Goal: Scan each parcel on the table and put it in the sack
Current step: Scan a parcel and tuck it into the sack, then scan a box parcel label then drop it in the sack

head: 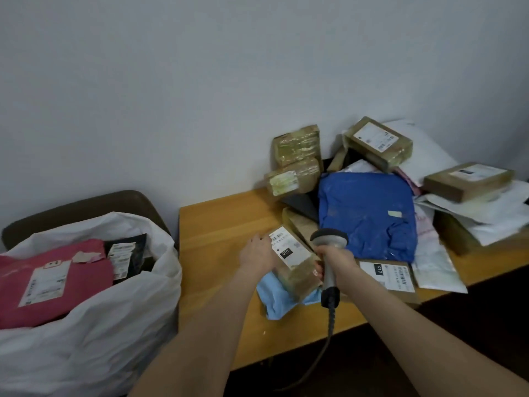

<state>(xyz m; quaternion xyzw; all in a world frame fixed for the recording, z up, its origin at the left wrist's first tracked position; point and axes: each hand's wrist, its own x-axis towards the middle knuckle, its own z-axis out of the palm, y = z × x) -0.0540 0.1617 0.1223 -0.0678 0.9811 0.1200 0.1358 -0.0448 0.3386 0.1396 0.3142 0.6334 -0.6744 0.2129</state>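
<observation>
My left hand [257, 255] grips the left side of a small brown cardboard parcel [296, 267] with a white label, which lies on a light blue bag [276, 300] near the table's front. My right hand [337, 257] grips the handle of a grey barcode scanner [329, 245], whose head hangs just right of the parcel's label. The white sack [94, 325] stands open at the left of the table and holds a pink parcel [54, 279] and a black one [128, 255].
On the wooden table [217, 233] a heap of parcels fills the right side: a big blue bag [369, 216], several taped brown boxes [294, 159], white mailers [435, 262] and a flat labelled box [386, 275]. The scanner's cable [329, 333] hangs over the front edge. A dark chair [86, 207] stands behind the sack.
</observation>
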